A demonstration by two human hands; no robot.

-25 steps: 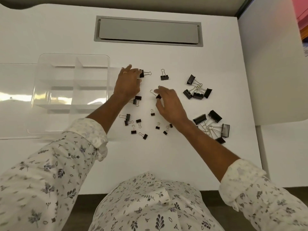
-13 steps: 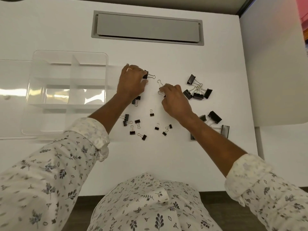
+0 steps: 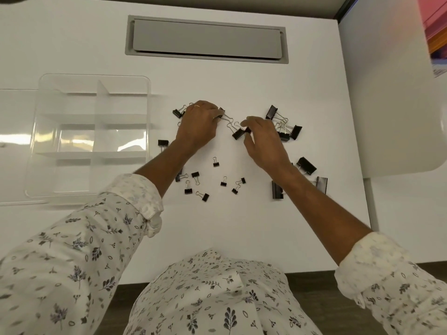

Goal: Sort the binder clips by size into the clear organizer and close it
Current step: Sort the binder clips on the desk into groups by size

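Note:
Black binder clips of three sizes lie scattered on the white table [image 3: 242, 238]. My left hand [image 3: 197, 126] pinches a medium clip [image 3: 221, 114] at its fingertips. My right hand [image 3: 262, 141] pinches another medium clip [image 3: 239, 132] between thumb and fingers. Small clips [image 3: 223, 182] lie below and between my hands. Large clips [image 3: 306, 165] sit to the right, partly hidden by my right wrist. The clear organizer [image 3: 92, 134] stands open and empty at the left, its lid [image 3: 14, 146] folded out further left.
A grey cable-tray cover [image 3: 205, 41] is set into the table behind the clips. A second white surface [image 3: 399, 117] adjoins on the right. More medium clips [image 3: 287, 131] are piled just right of my right hand.
Both hands moved up and closer together; the right hand has taken hold of a medium clip, and the left hand keeps its clip.

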